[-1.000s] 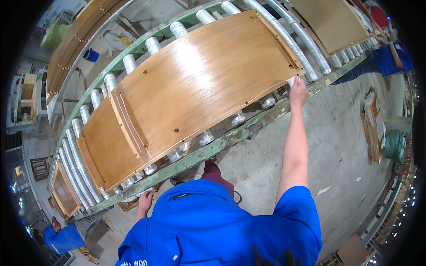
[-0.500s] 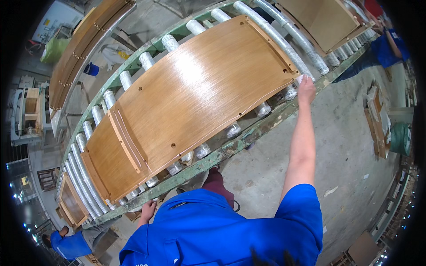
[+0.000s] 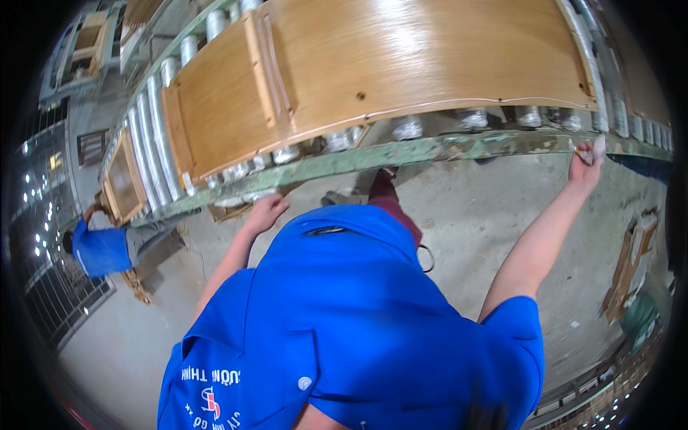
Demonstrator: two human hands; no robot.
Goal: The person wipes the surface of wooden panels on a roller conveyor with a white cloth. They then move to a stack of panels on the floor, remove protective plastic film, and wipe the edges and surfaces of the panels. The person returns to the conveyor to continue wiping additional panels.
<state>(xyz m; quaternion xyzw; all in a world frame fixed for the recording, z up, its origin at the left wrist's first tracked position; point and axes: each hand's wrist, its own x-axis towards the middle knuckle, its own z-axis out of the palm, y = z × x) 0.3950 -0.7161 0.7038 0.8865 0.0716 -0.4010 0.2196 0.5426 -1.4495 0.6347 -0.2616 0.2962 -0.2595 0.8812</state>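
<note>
A large, glossy brown wooden panel (image 3: pixel 430 64) with a curved outline lies on the wrapped rollers in front of me. Wooden strips cross it near both ends, and a thin pale cord or bead runs along its near edge. My right hand (image 3: pixel 586 166) is closed on a small white piece (image 3: pixel 600 146), cloth or paper I cannot tell. It is over the near rail, just off the panel's right corner. My left hand (image 3: pixel 269 213) hangs in front of the rail with its fingers curled, apart from the panel, and nothing shows in it.
A green, paint-worn rail (image 3: pixel 430 148) edges the roller conveyor on my side. A smaller framed panel (image 3: pixel 124 175) rests further left, by a co-worker in blue (image 3: pixel 104 251). Wood offcuts (image 3: pixel 631 265) and a green sack (image 3: pixel 643 319) are on the floor at right.
My view has turned and the panel now appears higher. My right hand has come away from the panel's right corner, with the white piece still in it. My left hand stays low and curled.
</note>
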